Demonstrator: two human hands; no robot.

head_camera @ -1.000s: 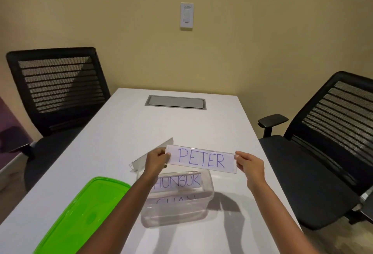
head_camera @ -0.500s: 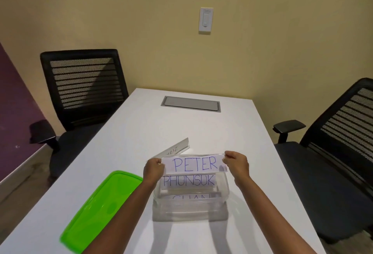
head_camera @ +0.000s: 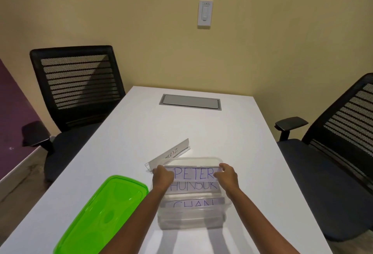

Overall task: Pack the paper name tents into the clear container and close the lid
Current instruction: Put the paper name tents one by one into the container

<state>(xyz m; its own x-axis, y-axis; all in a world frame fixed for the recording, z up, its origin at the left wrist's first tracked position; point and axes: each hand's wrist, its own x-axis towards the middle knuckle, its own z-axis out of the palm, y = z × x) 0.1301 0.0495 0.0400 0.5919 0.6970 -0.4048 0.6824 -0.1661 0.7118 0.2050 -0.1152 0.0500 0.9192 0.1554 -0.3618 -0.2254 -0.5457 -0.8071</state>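
name tents: 3 in clear container (head_camera: 193, 216), 1 on tabletop (head_camera: 141, 132) | green lid (head_camera: 105, 213): 1 | left hand (head_camera: 162, 177), right hand (head_camera: 227, 176): each clamped on PETER tent (head_camera: 193, 173)

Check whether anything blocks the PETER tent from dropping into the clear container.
Nothing visible blocks it. Both hands, left and right, hold the PETER tent at the clear container's open top, behind the two tents already inside. The green lid lies off to the left on the table.
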